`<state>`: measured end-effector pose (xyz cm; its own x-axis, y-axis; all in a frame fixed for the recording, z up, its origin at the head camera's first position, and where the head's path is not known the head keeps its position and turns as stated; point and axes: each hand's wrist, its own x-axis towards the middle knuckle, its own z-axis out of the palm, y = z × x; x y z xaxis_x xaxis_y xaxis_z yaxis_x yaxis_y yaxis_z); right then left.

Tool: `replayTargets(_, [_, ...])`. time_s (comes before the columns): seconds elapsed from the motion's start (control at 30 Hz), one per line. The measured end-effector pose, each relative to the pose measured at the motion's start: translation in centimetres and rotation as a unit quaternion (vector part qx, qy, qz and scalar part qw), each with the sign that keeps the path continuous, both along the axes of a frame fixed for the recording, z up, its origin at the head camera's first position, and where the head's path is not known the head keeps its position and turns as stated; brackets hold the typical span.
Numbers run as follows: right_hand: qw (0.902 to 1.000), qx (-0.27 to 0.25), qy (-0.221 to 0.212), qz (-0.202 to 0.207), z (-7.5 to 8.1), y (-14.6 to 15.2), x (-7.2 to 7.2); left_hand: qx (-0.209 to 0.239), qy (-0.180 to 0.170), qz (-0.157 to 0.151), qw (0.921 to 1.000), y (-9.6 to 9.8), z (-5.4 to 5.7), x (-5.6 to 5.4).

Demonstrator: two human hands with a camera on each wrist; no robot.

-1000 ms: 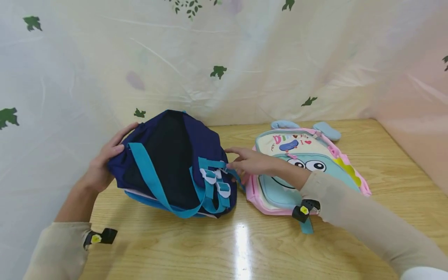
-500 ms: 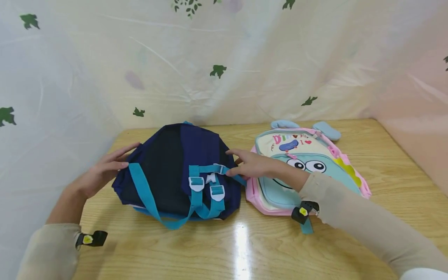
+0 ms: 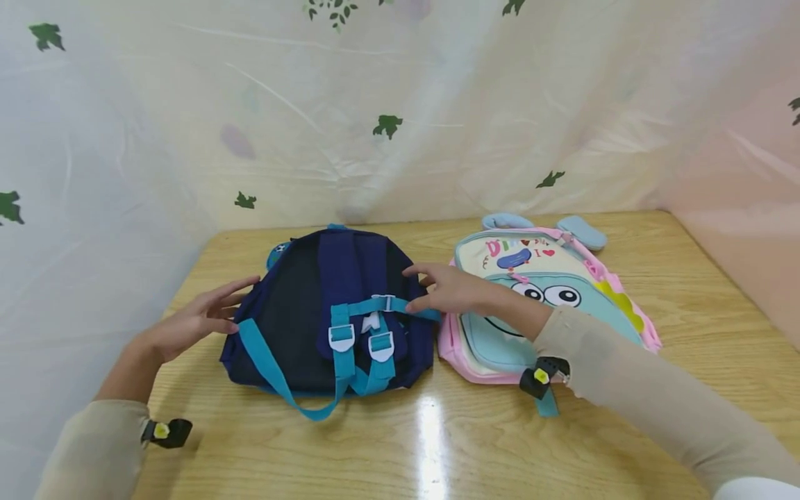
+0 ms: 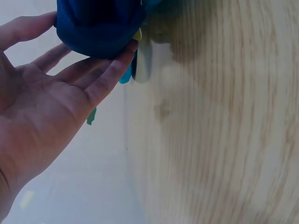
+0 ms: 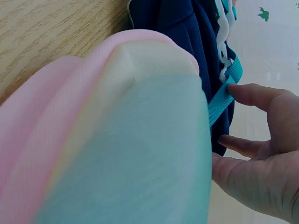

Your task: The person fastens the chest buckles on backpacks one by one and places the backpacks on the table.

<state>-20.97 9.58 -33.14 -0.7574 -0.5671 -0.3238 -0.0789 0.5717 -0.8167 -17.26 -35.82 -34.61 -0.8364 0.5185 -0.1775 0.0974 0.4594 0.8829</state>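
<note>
A navy backpack (image 3: 294,312) lies on the table with its black back panel and shoulder straps facing up. Teal webbing straps (image 3: 269,364) with white buckles (image 3: 381,346) loop across it toward the front. At its left edge is my left hand (image 3: 194,319), with fingers extended and spread; in the left wrist view the fingertips meet the navy fabric (image 4: 98,32). My right hand (image 3: 453,288) reaches over to the right edge, fingers loosely bent. In the right wrist view its thumb tip touches the teal strap (image 5: 219,105), and the other fingertips are at the bag's side.
Just right of the navy bag lies a pink, cream and light-blue cartoon backpack (image 3: 525,340) with big eyes, under my right forearm. Its light-blue strap parts (image 3: 582,232) stick out at the back. A pale curtain (image 3: 475,125) with leaf prints hangs behind the wooden table (image 3: 300,458).
The navy backpack's raised left side has come down, and the bag now lies flatter on the table. My left hand has lowered with it and loosened; the right hand has barely moved.
</note>
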Motion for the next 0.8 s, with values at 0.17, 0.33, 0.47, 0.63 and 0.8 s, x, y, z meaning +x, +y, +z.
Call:
replayTargets(0.17, [1.0, 0.003, 0.005, -0.004, 0.0, -0.1, 0.1, -0.028, 0.002, 0.017, 0.9995, 0.6, 0.0, 0.1])
replayTargets(0.33, [0.9998, 0.002, 0.01, -0.017, 0.2, -0.1, 0.2, -0.054, -0.002, 0.032, 0.998, 1.5, 0.2, 0.0])
replayTargets(0.47, [0.9996, -0.009, 0.016, -0.023, 0.2, -0.2, 0.3, -0.063, 0.002, 0.038, 0.9973, 1.9, 0.3, 0.1])
replayTargets(0.63, [0.9989, -0.014, 0.036, -0.026, -0.3, -0.3, 0.2, -0.056, 0.014, 0.042, 0.9974, 1.9, 0.3, 0.2])
replayTargets(0.8, [0.9981, -0.006, 0.052, -0.034, -0.6, -0.6, 0.1, -0.078, 0.025, 0.061, 0.9948, 2.4, 0.2, 0.1])
